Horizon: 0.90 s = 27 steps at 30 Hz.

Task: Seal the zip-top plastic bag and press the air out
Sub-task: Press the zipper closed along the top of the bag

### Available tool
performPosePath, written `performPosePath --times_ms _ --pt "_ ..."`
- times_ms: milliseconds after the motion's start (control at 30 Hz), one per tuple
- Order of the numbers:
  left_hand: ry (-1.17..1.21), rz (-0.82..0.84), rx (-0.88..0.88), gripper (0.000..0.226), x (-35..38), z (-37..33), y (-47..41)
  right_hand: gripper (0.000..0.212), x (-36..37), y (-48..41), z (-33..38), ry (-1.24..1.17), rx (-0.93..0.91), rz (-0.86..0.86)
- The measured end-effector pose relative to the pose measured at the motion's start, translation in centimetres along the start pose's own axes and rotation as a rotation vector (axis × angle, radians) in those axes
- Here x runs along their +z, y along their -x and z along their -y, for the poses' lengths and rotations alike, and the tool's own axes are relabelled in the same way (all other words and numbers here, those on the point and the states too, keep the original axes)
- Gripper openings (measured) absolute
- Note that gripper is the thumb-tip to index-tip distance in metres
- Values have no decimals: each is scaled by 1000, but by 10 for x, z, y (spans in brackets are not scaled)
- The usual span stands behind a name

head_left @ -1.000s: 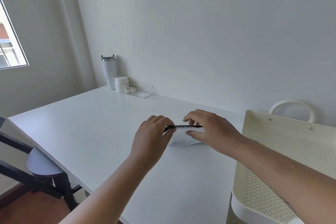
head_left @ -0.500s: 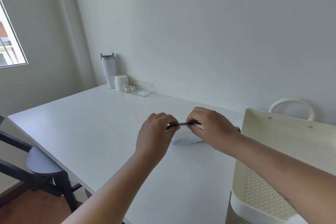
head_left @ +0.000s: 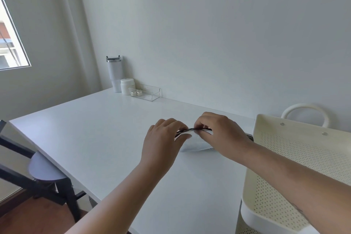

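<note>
A clear zip-top plastic bag [head_left: 193, 144] with a dark zip strip along its top edge stands on the white table [head_left: 106, 129], held up between both hands. My left hand [head_left: 163, 140] pinches the left end of the strip. My right hand [head_left: 222, 135] pinches the strip just to the right, thumb in front and fingers behind. The two hands are close together. Much of the bag's right side is hidden behind my right hand and wrist.
A cream perforated cart tray [head_left: 296, 159] with a loop handle sits at the right, close to my right forearm. A white tumbler [head_left: 115, 74], a white jar [head_left: 127, 86] and a clear box [head_left: 146, 93] stand at the back by the wall. A dark stool [head_left: 45, 173] is at the left.
My right hand has slid left along the zip strip toward my left hand. The bag stays in the same spot on the table.
</note>
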State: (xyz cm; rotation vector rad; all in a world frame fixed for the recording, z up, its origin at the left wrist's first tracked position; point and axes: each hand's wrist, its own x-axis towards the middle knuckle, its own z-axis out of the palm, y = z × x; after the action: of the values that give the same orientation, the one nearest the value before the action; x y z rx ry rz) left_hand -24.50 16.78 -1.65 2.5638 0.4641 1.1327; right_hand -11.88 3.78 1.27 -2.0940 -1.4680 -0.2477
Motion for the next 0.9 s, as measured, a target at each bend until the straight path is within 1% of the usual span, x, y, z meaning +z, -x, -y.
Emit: performPosePath --times_ms 67,100,200,333,433,533,600,633,733,767,833,900 --pt "42 21 -24 19 -2 7 2 10 -1 -1 -3 -20 16 -13" --pt "63 24 -37 18 -3 10 3 10 -2 -1 -4 -30 23 -15" --pt "92 38 -61 2 -4 11 3 10 -1 0 -6 -44 27 0" --pt "110 11 -94 11 -2 9 1 8 1 2 -5 -24 16 20" --pt "95 -4 -72 13 -1 6 -1 18 -1 3 -3 -35 14 27" --pt "75 0 -39 10 -2 4 0 4 -1 3 -1 5 -16 16" --pt "86 31 -46 6 -4 7 1 8 0 3 0 31 -31 20" --pt "102 50 -59 5 -5 9 2 8 0 3 0 35 -32 22" --pt "202 75 -121 18 -9 16 5 9 -1 3 0 30 -35 9" --pt "234 72 -138 17 -11 19 6 9 -2 2 -1 26 -35 3" --pt "267 74 -148 10 -13 22 7 9 -2 2 -1 14 -32 -3" --pt "279 65 -142 10 -12 23 7 9 -2 3 -1 6 -35 3"
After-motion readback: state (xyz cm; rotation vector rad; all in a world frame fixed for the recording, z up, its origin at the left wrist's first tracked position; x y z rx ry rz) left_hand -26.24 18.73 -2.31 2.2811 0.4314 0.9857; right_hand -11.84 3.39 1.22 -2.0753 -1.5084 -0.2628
